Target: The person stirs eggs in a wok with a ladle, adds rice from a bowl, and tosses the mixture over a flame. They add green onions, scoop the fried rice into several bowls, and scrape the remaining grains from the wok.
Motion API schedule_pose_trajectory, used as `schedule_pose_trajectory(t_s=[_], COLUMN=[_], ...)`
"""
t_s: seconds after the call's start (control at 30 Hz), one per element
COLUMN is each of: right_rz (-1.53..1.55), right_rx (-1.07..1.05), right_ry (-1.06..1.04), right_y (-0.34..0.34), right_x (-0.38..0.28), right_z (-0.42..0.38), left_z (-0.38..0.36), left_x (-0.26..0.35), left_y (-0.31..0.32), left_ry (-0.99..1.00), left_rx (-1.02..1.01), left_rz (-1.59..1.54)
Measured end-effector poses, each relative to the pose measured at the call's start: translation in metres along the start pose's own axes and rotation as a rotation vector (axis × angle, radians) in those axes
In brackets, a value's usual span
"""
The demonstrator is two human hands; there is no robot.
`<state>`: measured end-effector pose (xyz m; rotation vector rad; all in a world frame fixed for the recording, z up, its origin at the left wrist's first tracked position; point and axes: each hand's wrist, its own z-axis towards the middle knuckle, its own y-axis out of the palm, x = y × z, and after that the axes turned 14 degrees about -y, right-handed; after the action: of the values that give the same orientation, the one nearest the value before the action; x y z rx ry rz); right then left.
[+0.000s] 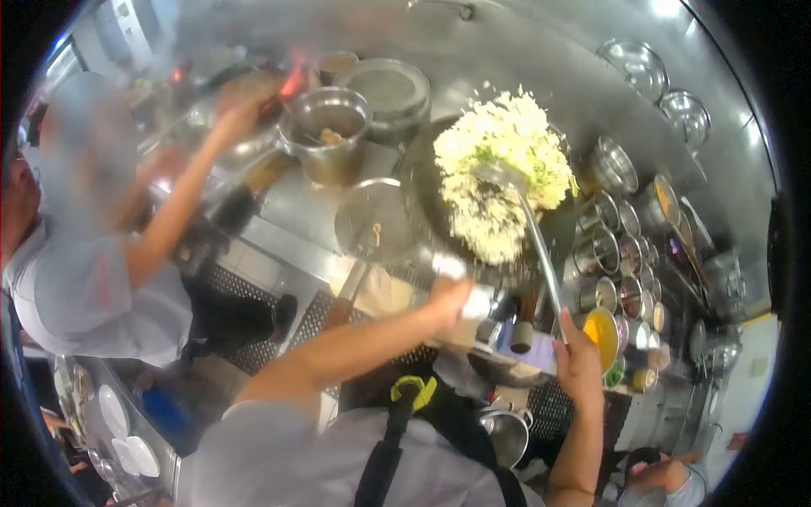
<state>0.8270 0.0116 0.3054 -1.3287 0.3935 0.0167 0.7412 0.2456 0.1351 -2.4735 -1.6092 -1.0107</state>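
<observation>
A large dark wok holds a heap of pale fried rice with green bits, part of it tossed up above the rim. My left hand is closed round a white cloth at the wok's near edge; the wok handle itself is hidden. In my right hand is the long metal handle of a ladle, whose bowl rests among the rice.
Left of the wok are a metal pot and a round lid. Metal containers of ingredients and a yellow bowl line the right. A co-worker stands at the left; another person is at the lower right.
</observation>
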Motion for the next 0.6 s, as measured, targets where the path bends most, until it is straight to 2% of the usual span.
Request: schedule_pose_trajectory(t_s=[0.03, 0.07, 0.1, 0.13, 0.17, 0.2, 0.23, 0.27, 0.33, 0.37, 0.4, 0.47, 0.5, 0.53, 0.6], right_rz=[0.145, 0.284, 0.249, 0.206, 0.203, 0.319, 0.292, 0.279, 0.003, -0.037, -0.078, -0.146, -0.173, -0.033, 0.227], right_rx=[0.004, 0.026, -0.113, -0.216, -0.246, -0.307, -0.316, -0.337, -0.32, -0.263, -0.193, -0.104, -0.075, -0.066, -0.037], right_ry=[0.097, 0.189, 0.329, 0.337, 0.347, 0.492, 0.478, 0.492, 0.204, 0.122, 0.03, -0.032, -0.059, 0.075, 0.318], right_y=[-0.008, -0.022, -0.059, -0.091, -0.118, -0.15, -0.156, -0.155, -0.11, -0.072, -0.046, -0.035, -0.031, -0.046, -0.077], right_x=[-0.006, -0.011, -0.026, -0.024, -0.022, -0.031, -0.02, -0.015, -0.001, 0.021, 0.038, 0.03, 0.026, 0.018, -0.005], right_z=[-0.012, -0.017, -0.018, -0.031, -0.049, -0.055, -0.051, -0.056, -0.015, -0.005, 0.004, 0.004, -0.004, -0.015, -0.041], left_z=[-0.007, 0.001, 0.009, 0.017, -0.022, -0.048, -0.053, -0.052, -0.048, -0.006, 0.002, 0.006, 0.009, 0.014, 0.014], left_x=[0.028, 0.036, 0.043, 0.05, 0.053, 0.054, 0.059, 0.068, 0.088, 0.07, 0.06, 0.028, 0.005, -0.001, 0.006], left_y=[0.007, 0.01, 0.013, 0.016, 0.014, 0.012, 0.016, 0.023, 0.039, 0.035, 0.033, 0.016, 0.003, -0.004, -0.006], left_ry=[-0.133, -0.145, -0.157, -0.171, -0.107, -0.064, -0.047, -0.072, -0.125, -0.01, -0.023, -0.052, -0.082, -0.091, 0.198], left_rx=[-0.003, -0.062, -0.121, -0.179, -0.208, -0.238, -0.323, -0.289, -0.231, -0.301, -0.302, -0.295, -0.228, -0.167, -0.142], left_rz=[0.023, 0.009, -0.004, -0.017, -0.086, -0.161, -0.154, -0.169, -0.189, -0.235, -0.234, -0.228, -0.181, -0.142, -0.024])
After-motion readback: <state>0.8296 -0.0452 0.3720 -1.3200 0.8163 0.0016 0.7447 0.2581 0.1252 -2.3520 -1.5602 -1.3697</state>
